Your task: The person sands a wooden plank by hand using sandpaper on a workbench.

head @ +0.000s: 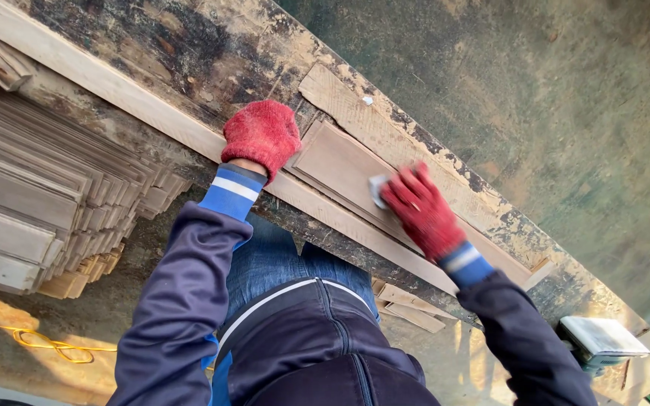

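Head view: a raised-panel wood piece (340, 169) is laid flat on the worn bench (189, 45), its long axis running parallel w/ the bench's near edge, from upper left to lower right of the frame. The left hand (262, 135), in a red glove, is pressed down at the panel's left end, fingers curled closed over that end and the pale wooden rail (114, 94) along the bench's near edge; no separate thing is gripped. The right hand (421, 210), also red-gloved, is closed on a small pale sanding pad (377, 189), which is held flat against the panel's surface approx. at mid-length. The untouched stretch of panel lies toward the left hand; the right hand is nearer to it.
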